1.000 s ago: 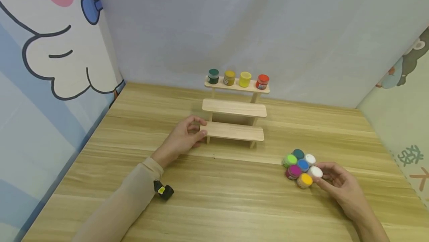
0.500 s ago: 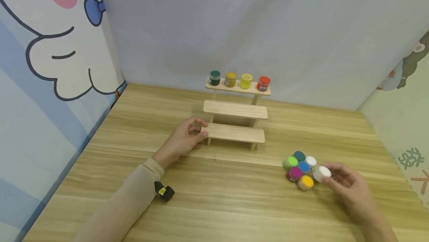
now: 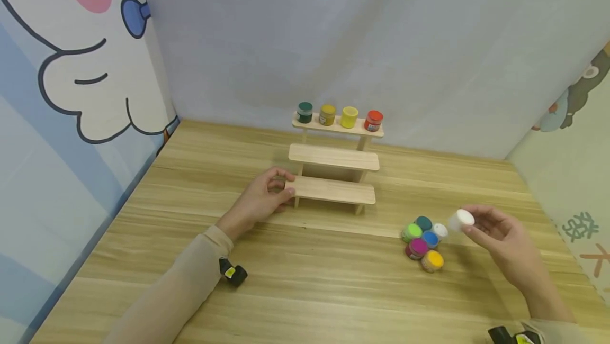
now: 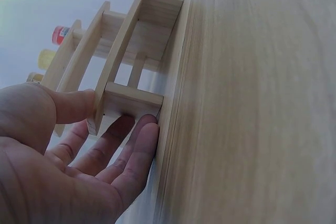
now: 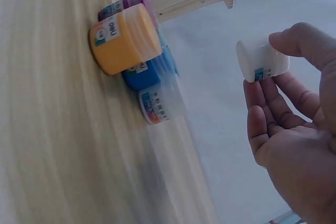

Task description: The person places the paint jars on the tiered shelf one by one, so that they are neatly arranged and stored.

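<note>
My left hand (image 3: 259, 196) grips the left end of a three-step wooden display rack (image 3: 331, 189) at its lowest shelf. In the left wrist view the thumb lies on the board and the fingers reach beneath it by the leg. A white paint jar (image 3: 461, 220) is pinched between the thumb and fingers of my right hand (image 3: 505, 238), raised off the table and slightly tilted. Below and left of it stand grouped paint jars: dark teal (image 3: 423, 223), light green (image 3: 412, 233), blue (image 3: 430, 238), purple (image 3: 416, 249), orange-yellow (image 3: 432, 261) and another white jar (image 3: 440, 231).
On the rack's top shelf stand a dark green jar (image 3: 304, 112), an ochre jar (image 3: 327, 115), a yellow jar (image 3: 349, 117) and a red jar (image 3: 374, 120). A pale curtain (image 3: 343, 32) hangs behind the wooden table (image 3: 305, 280). Cartoon-printed panels flank both sides.
My right hand has lifted the white jar out of the group, first to the right, then up. The left hand keeps its grip on the rack.
</note>
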The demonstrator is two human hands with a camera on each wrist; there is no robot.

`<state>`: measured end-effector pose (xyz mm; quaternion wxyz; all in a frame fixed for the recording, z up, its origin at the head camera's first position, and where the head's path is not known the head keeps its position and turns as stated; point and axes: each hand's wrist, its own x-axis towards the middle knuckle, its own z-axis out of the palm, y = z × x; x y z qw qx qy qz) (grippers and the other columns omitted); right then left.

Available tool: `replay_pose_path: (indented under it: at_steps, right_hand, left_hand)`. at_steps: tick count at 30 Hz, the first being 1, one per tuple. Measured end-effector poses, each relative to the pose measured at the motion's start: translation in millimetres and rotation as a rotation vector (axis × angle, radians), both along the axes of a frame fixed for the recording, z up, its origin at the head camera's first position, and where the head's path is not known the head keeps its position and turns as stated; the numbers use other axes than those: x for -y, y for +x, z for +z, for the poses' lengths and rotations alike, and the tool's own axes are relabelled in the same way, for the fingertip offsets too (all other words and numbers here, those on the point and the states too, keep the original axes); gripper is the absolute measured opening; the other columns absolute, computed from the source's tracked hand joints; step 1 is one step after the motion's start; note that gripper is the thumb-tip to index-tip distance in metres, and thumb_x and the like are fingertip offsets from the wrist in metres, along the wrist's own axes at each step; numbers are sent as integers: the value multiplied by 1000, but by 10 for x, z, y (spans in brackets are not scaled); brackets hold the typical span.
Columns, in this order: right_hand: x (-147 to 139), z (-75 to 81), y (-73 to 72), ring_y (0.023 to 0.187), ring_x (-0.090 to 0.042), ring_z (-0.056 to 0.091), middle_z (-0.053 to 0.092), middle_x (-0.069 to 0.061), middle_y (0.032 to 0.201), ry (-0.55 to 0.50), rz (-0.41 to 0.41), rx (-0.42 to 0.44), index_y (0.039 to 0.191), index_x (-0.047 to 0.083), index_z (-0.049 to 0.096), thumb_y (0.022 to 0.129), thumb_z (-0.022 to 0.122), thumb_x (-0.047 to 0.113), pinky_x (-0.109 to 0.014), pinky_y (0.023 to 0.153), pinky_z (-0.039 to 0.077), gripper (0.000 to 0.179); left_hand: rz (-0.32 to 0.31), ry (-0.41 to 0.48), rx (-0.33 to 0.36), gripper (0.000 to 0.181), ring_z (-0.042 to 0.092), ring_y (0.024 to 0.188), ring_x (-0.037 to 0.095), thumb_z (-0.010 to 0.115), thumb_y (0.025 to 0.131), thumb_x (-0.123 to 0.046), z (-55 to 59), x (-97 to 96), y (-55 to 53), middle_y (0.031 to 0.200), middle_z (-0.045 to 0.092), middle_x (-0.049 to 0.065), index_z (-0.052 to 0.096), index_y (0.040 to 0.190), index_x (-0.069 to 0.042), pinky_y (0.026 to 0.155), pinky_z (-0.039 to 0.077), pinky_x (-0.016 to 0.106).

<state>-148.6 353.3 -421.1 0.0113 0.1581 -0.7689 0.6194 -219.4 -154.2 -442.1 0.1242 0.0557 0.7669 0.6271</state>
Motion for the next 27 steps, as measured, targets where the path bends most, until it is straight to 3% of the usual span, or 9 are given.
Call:
replay_pose_path:
  at_steps: [10,21,27]
  right_hand:
    - [236,311,-229,117,-7,71,72,2,132,102,-31,-49,140,-3,66,107,70,-6,-15,98,59,33]
    - [658,521,-460,112,-10,70,73,3,126,219,-104,-65,140,2,69,109,76,13,-14,96,59,34]
    - [921,588,-587,111,-13,70,74,1,124,179,-115,-75,136,0,70,107,79,13,-15,96,59,34]
  left_hand:
    - [5,4,-1,27,73,114,33,68,113,-12,-3,-6,-1,129,71,16,63,140,-13,96,67,47]
    - [1,-8,-13,27,73,113,33,68,113,-12,5,-2,9,128,71,16,62,139,-13,96,67,47]
    - [0,-12,-15,27,74,113,33,68,113,-12,7,-3,16,128,72,16,62,140,-13,96,67,47]
